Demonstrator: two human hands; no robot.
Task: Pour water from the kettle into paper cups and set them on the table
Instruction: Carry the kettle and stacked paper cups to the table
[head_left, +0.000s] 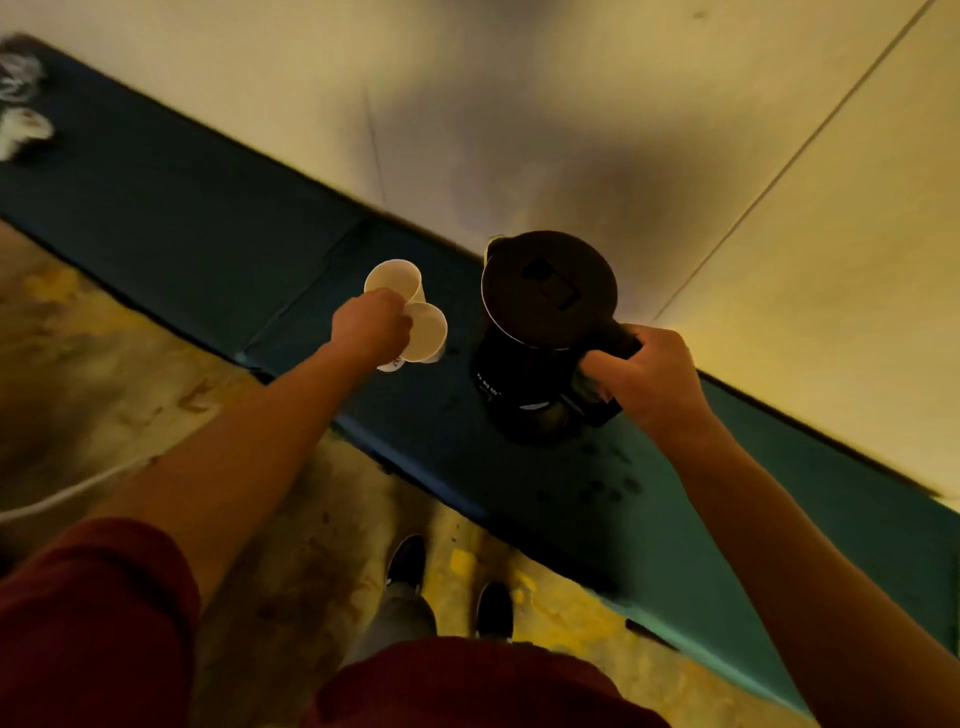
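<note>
A black kettle with its lid down stands upright on the narrow dark teal table. My right hand is closed around the kettle's handle on its right side. Just left of the kettle, my left hand pinches two white paper cups together by their rims. The far cup and the near cup are both upright, mouths open to me. Whether they rest on the table or hang just above it, I cannot tell. The frame is dim and somewhat blurred.
The table runs diagonally along a pale wall. Blurred white things lie at its far left end. A white cable trails over the mottled floor on the left. My shoes stand close to the table's front edge.
</note>
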